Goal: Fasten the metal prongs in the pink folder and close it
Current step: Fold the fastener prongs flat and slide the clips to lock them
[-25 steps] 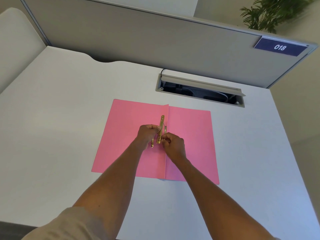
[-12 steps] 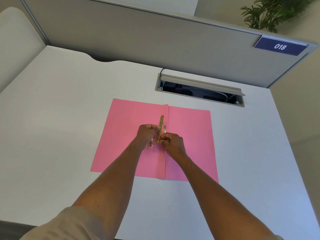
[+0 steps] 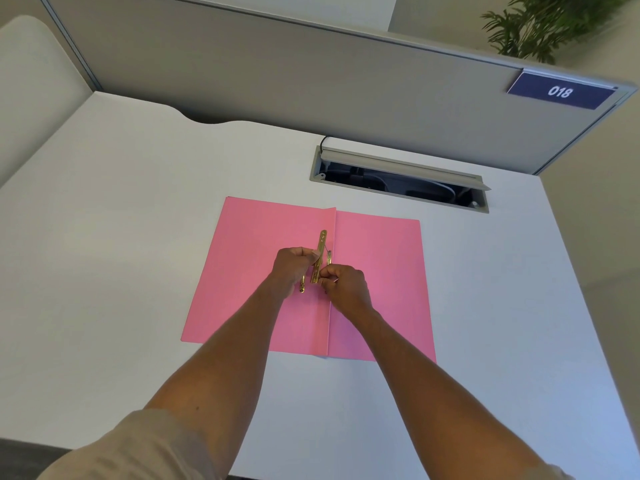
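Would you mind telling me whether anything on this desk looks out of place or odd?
Only the cable hatch behind the pink folder stands open. The gold fastener bar sits raised between both hands, not yet flat.

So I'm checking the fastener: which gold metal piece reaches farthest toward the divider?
The long flat gold bar by the fold of the pink folder; its far end clears both hands, unlike the shorter pieces beside it.
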`<state>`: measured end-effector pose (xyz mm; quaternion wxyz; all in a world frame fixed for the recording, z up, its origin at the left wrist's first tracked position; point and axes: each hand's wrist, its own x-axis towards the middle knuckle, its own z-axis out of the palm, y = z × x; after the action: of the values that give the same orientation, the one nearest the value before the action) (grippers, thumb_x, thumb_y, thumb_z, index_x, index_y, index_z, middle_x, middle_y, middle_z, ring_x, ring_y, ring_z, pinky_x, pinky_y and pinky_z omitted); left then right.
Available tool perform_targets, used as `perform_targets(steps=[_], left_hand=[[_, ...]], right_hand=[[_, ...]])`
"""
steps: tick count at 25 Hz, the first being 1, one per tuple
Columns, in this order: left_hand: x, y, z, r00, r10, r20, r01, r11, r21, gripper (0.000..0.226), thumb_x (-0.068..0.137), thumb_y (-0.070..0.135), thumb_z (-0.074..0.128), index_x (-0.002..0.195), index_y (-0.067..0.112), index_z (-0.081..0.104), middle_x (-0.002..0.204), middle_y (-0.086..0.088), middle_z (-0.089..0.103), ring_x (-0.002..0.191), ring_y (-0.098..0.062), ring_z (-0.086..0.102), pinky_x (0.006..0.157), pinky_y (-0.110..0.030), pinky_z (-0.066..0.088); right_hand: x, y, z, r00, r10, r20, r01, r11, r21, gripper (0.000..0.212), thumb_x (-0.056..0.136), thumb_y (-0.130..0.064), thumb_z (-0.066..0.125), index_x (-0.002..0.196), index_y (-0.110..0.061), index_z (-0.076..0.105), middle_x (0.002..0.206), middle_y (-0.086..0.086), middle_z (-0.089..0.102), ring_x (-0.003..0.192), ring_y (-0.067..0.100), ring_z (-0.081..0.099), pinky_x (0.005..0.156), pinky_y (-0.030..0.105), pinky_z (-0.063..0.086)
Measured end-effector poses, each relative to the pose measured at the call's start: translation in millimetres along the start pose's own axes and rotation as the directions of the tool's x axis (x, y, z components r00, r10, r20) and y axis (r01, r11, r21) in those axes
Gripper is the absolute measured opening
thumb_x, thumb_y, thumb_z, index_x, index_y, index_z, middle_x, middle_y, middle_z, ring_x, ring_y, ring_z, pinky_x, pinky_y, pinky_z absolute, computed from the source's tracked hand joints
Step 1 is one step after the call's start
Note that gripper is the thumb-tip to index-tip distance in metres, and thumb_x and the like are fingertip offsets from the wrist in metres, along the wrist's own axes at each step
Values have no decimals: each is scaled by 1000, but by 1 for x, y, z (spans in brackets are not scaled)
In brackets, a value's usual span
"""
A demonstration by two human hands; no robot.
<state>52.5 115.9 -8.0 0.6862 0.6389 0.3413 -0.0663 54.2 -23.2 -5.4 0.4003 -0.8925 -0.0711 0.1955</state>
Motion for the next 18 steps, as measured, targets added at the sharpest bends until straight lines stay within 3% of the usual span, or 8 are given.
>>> perform_targets(steps=[4,8,11,15,18], left_hand=[[0,-2,0,1000,7,-8,-7,999,37,9,88,19,72,81,14,74,83,-4,71,80,-19,61,85,-38,52],[-2,-1,-1,1000,23,12,-24,998,51,7,88,15,71,88,9,75,77,-2,69,73,-15,60,70,-27,48],[-4,-3,-1,999,41,17,-42,996,73,6,87,11,71,83,12,75,74,-2,70,69,-17,62,62,-25,48],[-5,-5,0,997,69,30,-71,994,88,8,84,7,69,82,12,76,76,-9,73,70,-23,67,40,-19,40],[-6,-6,5,997,77,15,-79,984,160,9,79,9,70,79,15,77,75,-11,74,62,-19,64,38,-20,34]], right_hand=[[1,-1,1,1000,-11,2,11,1000,2,21,86,-10,63,83,-26,76,83,-6,73,78,18,67,74,32,54],[0,3,-1,1000,12,3,-12,993,117,21,83,-5,60,89,-19,75,85,-2,74,80,18,69,77,32,55],[-1,5,-3,998,55,-23,-50,983,177,22,88,-6,53,85,-16,73,76,1,72,68,17,65,68,30,54],[0,2,-3,993,117,-35,-107,971,215,10,85,-16,64,81,-16,73,72,1,73,66,17,65,63,30,51],[4,2,-2,982,184,-51,-166,956,243,4,79,-16,70,82,-15,72,76,3,76,74,23,72,72,40,60]])
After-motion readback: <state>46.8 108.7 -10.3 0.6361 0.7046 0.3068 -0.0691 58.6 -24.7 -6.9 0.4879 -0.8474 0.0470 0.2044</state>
